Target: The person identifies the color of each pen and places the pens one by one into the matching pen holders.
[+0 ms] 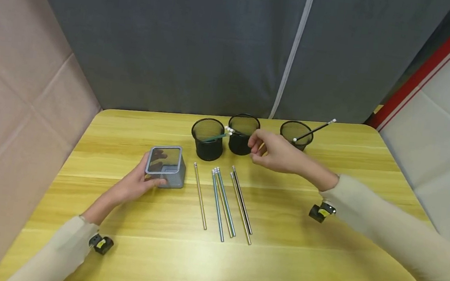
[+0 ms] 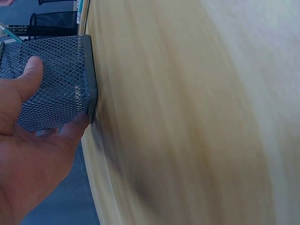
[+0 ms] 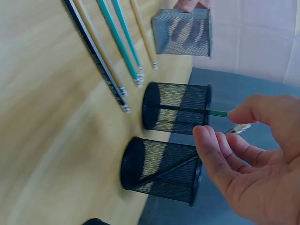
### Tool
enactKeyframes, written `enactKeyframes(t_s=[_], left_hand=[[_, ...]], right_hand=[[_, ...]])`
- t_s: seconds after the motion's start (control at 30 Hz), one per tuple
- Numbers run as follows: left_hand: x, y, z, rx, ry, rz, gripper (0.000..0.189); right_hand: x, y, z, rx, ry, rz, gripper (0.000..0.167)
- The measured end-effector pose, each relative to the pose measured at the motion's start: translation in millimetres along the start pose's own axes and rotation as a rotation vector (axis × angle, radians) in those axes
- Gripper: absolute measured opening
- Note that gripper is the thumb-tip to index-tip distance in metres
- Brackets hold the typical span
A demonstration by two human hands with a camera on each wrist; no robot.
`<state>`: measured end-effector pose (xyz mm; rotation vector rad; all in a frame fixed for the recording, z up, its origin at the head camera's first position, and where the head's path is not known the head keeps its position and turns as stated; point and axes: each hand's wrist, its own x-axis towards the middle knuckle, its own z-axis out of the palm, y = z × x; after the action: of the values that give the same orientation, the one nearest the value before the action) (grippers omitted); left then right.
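My left hand (image 1: 133, 186) grips a grey square mesh pen holder (image 1: 177, 179) at the left of the table, thumb on one side and fingers round the other. My right hand (image 1: 275, 152) hovers just right of the middle black mesh cup (image 1: 240, 147), thumb and fingertips apart with nothing between them. A black pencil (image 3: 164, 175) leans in that cup. The left black mesh cup (image 1: 208, 151) holds a green pencil (image 3: 183, 109), whose end lies behind my thumb in the right wrist view. A black pencil (image 1: 318, 128) sticks out of the right black mesh cup (image 1: 301, 147).
Several pencils lie in front of the cups: a gold pencil (image 1: 200, 196), blue pencils (image 1: 218, 206) and a black pencil (image 1: 243, 202) among them. A grey curtain (image 1: 178, 39) hangs behind the wooden table (image 1: 297, 276). White panels flank both sides.
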<state>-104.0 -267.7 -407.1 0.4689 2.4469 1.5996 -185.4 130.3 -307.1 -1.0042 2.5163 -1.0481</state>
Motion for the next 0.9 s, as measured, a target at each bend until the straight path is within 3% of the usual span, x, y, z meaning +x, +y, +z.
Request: enactKeyframes(t_s=[0.57, 0.9], left_hand=[[0.4, 0.3, 0.4, 0.01, 0.0, 0.009, 0.083], [1.7, -0.7, 0.9, -0.02, -0.007, 0.009, 0.083]], right_hand=[[0.1, 32.3, 30.8, -0.039, -0.026, 0.113, 0.016], [2.7, 37.5, 52.7, 0.082, -0.073, 0.213, 0.015]])
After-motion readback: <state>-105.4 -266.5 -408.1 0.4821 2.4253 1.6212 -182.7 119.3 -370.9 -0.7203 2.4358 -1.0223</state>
